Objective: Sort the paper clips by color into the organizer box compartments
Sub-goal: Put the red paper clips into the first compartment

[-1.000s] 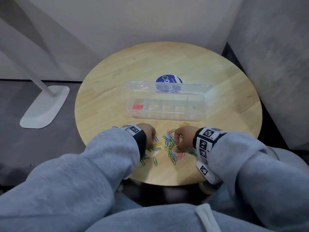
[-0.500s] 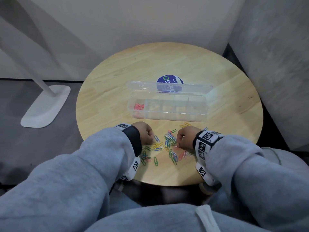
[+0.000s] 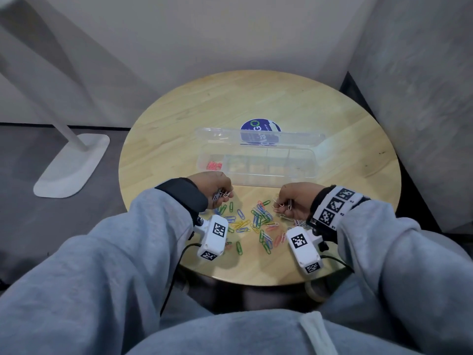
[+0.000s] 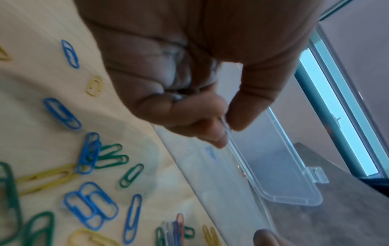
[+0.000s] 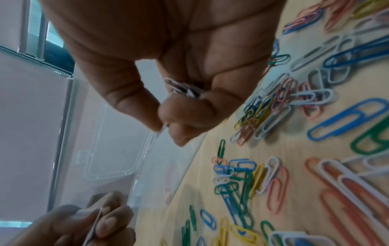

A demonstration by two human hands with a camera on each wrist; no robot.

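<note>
Nearest, the scattered heap of coloured wire paper clips (image 3: 258, 224) lies on the round wooden table (image 3: 358, 139) between the hands. Both hands hover just above it, the left hand (image 3: 213, 187) and right hand (image 3: 294, 199) each pinching small bunches of white clips. Just beyond lies the clear plastic organizer box (image 3: 302, 165), long axis left-right, pink clips in its leftmost compartment, nearer the left hand.

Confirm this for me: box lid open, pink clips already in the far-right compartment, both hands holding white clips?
Not quite. The pink clips lie in the far-left compartment of the box, as the head view shows. Lid open; left hand and right hand each hold white clips.
</note>
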